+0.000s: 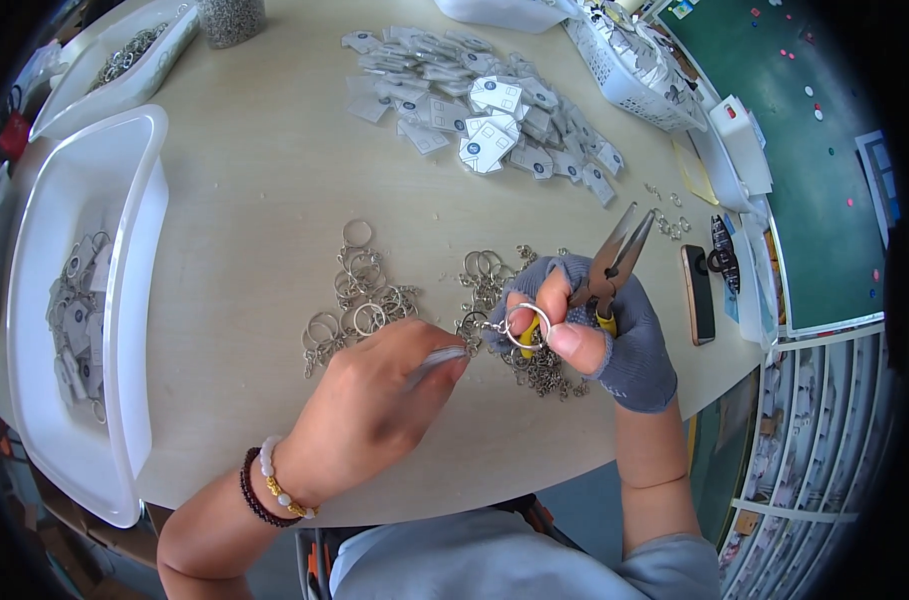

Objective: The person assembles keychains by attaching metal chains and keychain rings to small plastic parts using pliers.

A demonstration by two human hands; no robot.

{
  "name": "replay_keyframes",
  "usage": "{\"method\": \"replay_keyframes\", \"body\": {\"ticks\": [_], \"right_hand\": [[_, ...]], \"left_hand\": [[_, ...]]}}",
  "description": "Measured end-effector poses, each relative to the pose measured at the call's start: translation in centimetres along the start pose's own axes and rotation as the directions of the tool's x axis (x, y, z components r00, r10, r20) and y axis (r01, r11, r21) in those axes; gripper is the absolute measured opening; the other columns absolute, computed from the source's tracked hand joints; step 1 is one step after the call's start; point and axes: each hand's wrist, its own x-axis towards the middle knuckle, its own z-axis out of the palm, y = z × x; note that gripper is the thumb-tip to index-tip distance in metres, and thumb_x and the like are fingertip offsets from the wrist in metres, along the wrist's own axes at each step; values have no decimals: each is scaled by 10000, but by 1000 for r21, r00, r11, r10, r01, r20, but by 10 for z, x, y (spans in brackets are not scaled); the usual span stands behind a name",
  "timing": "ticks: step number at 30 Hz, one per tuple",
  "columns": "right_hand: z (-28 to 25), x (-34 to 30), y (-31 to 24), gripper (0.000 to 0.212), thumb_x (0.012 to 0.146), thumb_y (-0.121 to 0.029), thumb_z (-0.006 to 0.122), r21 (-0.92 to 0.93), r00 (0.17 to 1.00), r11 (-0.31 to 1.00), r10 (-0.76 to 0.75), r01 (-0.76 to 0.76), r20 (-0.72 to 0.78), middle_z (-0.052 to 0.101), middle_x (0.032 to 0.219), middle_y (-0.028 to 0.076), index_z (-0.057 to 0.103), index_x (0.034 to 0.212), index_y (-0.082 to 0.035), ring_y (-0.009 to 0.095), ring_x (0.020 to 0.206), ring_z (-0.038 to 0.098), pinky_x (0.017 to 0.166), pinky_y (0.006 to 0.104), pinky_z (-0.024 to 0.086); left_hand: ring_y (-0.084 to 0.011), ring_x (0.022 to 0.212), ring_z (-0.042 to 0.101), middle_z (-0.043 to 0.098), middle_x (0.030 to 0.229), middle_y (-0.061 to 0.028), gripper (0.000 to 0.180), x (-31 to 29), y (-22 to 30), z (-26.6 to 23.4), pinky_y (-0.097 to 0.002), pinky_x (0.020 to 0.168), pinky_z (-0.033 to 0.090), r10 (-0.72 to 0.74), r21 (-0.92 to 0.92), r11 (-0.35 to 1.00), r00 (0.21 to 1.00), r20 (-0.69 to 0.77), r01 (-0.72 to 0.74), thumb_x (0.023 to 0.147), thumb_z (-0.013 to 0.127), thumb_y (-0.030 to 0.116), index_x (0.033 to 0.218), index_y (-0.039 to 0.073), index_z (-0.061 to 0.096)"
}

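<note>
My left hand (379, 395), bare with bracelets at the wrist, is closed on a thin flat tag (436, 358) seen nearly edge-on. My right hand (614, 330) wears a grey fingerless glove. Its thumb and fingertips pinch a silver key ring (527, 328), with a short chain leading toward the left hand. That hand also grips needle-nose pliers (614, 262) with yellow handles, jaws pointing up and slightly parted. Beneath and beside the hands lie a pile of key rings with chains (362, 290) and another metal heap (544, 375), partly hidden by the right hand.
A heap of house-shaped tags (489, 140) lies at the far middle. At left stands a white tub (134, 300) holding finished-looking tags with rings; behind it are a tray (159, 75) and a jar of metal parts (232, 22). A phone (697, 295) and white basket (629, 90) are at right.
</note>
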Motion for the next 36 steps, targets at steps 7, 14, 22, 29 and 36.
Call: {"method": "replay_keyframes", "body": {"ticks": [7,14,22,29,36], "right_hand": [[6,-3,-1,90,808,-31,613,-33,1000,999,13,-12,27,595,959,93,577,887,-9,179,954,603,859,333,477],[4,-6,-2,92,805,-24,623,-69,998,998,8,-4,56,603,927,80,582,886,-16,172,931,610,856,328,481],[2,-3,-19,97,852,-63,623,-265,985,962,105,-65,139,612,928,73,607,931,-8,157,892,612,826,286,481],[-13,-1,1,450,888,-232,592,295,996,955,31,-7,-78,594,1079,125,517,1277,-20,189,981,591,875,319,479],[22,-8,-3,436,858,-62,581,-771,953,580,-282,263,113,547,1099,159,502,1275,34,246,903,587,832,318,482]], "left_hand": [[-326,760,602,590,840,-143,87,-1,-4,1,-372,666,480,115,43,993,992,-41,-113,850,622,11,934,3,604],[-320,754,600,588,826,-142,97,-2,-3,0,-365,666,480,58,39,998,997,-50,-56,849,628,18,940,2,602],[-289,756,620,625,893,-134,201,1,-11,-5,-337,634,507,275,141,957,946,-172,-253,804,654,-35,998,5,621],[-236,686,632,650,943,-127,302,3,-2,-16,-309,564,510,495,349,851,823,-279,-394,704,671,-87,989,13,663],[-175,639,626,663,906,-104,348,2,2,-22,-265,500,479,662,595,685,700,-267,-420,614,696,-51,955,13,690]]}}
